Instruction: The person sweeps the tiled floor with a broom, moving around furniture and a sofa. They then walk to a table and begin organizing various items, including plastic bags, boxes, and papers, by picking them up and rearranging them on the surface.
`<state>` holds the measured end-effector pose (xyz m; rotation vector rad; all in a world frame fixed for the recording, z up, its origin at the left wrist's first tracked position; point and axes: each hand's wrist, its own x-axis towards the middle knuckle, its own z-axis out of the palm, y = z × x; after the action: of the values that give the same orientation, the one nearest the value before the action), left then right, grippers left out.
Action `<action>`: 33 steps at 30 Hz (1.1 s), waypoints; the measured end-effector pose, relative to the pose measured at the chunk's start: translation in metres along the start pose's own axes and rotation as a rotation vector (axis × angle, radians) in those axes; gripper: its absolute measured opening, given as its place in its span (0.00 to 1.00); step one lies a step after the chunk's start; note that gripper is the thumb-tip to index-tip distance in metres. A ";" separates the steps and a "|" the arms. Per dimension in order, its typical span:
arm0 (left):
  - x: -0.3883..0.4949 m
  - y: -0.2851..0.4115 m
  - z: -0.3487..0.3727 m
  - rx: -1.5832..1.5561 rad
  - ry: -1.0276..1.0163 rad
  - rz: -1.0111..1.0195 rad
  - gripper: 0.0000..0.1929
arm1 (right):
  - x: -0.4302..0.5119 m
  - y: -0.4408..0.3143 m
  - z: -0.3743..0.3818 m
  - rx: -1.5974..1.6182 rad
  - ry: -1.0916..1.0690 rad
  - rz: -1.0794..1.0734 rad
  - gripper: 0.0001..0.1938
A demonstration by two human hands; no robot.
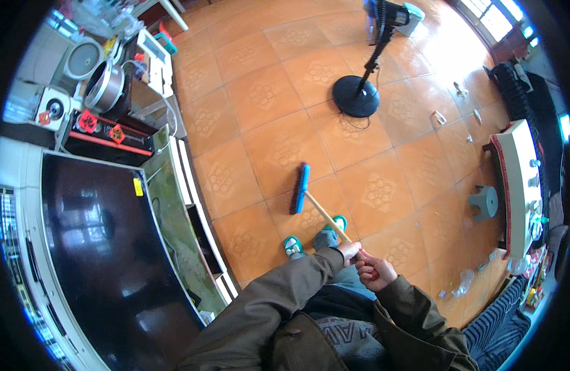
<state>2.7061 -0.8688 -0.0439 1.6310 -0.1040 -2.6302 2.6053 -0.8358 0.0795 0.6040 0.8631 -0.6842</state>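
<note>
A broom with a pale wooden handle [323, 212] slants from my hands down toward the floor. My left hand [348, 252] is wrapped around the handle just above my right hand's grip in the picture. Close to my belly, my right hand [375, 272] closes around the handle's upper end, touching or nearly touching the left. The blue broom head [304, 189] is at the tiled floor [265, 157], its dark bristles [295, 191] facing left. Both my feet in green slippers [292, 246] stand just behind the head.
A standing fan's round black base [356, 96] is ahead. To the left are a large television [113, 259] and a low cabinet [173, 195]. A stool [483, 202] stands beside a table [517, 190] on the right. Litter, including a clear plastic piece [464, 283], lies on the floor.
</note>
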 end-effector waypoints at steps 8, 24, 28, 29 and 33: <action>0.027 0.021 0.066 0.321 -0.184 0.002 0.08 | -0.027 -0.008 -0.002 -0.087 0.158 -0.390 0.18; 0.002 0.076 -0.021 0.190 0.417 0.294 0.13 | 0.058 -0.046 0.045 -0.246 -0.149 -0.055 0.19; 0.019 0.088 -0.049 0.112 0.467 0.131 0.10 | 0.097 -0.051 0.041 -0.130 -0.117 0.032 0.08; 0.028 0.082 -0.046 0.120 0.467 0.133 0.09 | 0.094 -0.053 0.033 -0.110 -0.110 0.024 0.08; 0.071 0.049 0.001 0.155 0.352 0.104 0.09 | 0.047 -0.075 -0.008 -0.020 -0.141 -0.030 0.09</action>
<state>2.6739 -0.9231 -0.1025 2.0470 -0.3742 -2.2687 2.5678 -0.8910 0.0214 0.5190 0.7486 -0.7356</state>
